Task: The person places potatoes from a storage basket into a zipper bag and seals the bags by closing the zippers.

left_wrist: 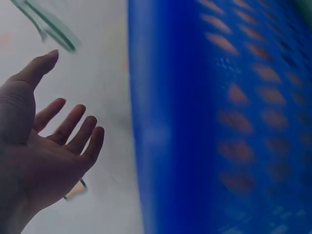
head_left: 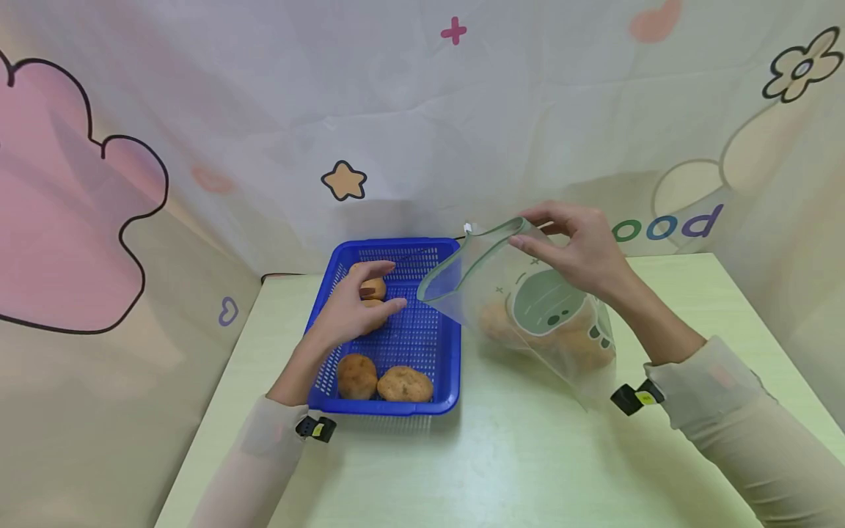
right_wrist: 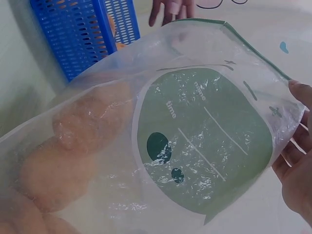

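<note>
My right hand (head_left: 581,242) pinches the green-edged rim of a clear zip bag (head_left: 475,293), whose mouth gapes toward the blue basket. Several potatoes (right_wrist: 92,117) lie in the bag behind its green printed patch. Over the left part of the blue plastic basket (head_left: 452,367) hovers my left hand (head_left: 350,304), thumb apart from the loosely bent fingers, nothing held. In the left wrist view its palm (left_wrist: 44,156) is bare. Beneath that hand, potatoes (head_left: 374,287) at the basket's back left are partly hidden. Two more potatoes (head_left: 405,384) sit along its front wall.
The pale green table (head_left: 515,469) stretches in front of the basket and bag. Right behind them hangs a printed cloth backdrop (head_left: 409,147), which also closes off both sides. A thin dark cord (head_left: 284,275) runs along the table's back edge.
</note>
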